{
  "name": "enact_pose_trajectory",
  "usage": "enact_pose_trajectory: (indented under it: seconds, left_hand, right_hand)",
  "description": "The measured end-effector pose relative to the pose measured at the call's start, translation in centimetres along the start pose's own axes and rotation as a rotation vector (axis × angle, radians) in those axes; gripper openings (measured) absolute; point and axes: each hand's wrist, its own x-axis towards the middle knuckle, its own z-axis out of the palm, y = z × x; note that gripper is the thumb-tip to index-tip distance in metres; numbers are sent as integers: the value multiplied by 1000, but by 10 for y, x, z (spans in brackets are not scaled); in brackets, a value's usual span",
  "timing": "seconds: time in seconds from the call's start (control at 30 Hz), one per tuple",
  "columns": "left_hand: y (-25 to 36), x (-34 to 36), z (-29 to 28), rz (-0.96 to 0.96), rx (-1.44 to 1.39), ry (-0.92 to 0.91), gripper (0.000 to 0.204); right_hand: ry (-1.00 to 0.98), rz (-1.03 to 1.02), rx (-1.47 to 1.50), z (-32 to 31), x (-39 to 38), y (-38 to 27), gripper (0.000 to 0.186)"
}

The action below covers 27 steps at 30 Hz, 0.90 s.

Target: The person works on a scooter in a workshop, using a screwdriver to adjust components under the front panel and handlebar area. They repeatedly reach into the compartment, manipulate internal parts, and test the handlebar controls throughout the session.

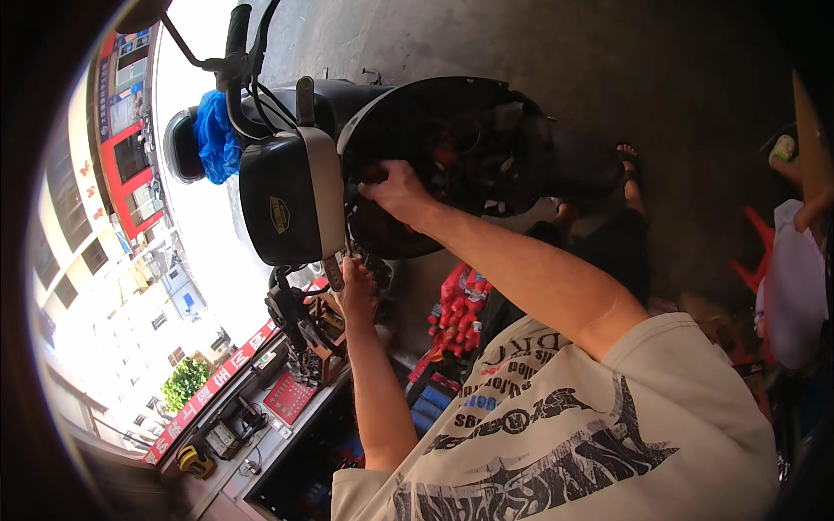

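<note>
In front of me is a scooter with a black front panel (259,201) edged in cream trim (323,187). Next to the trim gapes a dark body opening (469,143), with wires and small parts dimly visible inside. My right hand (398,193) reaches to the near edge of this opening, its fingers curled inward and the tips lost in shadow. Below the panel, my left hand (356,285) is closed near the lower end of the trim, beside a grey lever-like piece (334,273). What either hand grips is too dark or hidden to make out.
A handlebar grip (237,30) rises at the top, and blue plastic sheeting (217,139) hangs behind the panel. Red bottles (459,304) stand below the opening. At lower left, a workbench holds a red tray (289,397) and a yellow tool (195,462). Another person's foot (627,156) shows at right.
</note>
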Motion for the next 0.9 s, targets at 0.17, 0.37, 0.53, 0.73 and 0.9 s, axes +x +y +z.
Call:
enact_pose_trajectory:
  seconds: [0.17,0.37,0.53,0.73,0.9]
  left_hand:
    - [10,-5,27,418,392,169,28]
    - [-4,34,25,595,296,-63,27]
    - [0,5,37,673,408,31,21]
    - [0,-12,29,702,543,56,19]
    - [1,-8,36,728,498,111,19]
  right_hand:
    - [84,-87,-239,10,8,8,34]
    - [378,135,-261,35,-14,8,37]
    - [167,492,98,28,-13,2,37]
    - [113,536,387,32,-18,-1,27]
    - [142,565,420,37,-4,15,23]
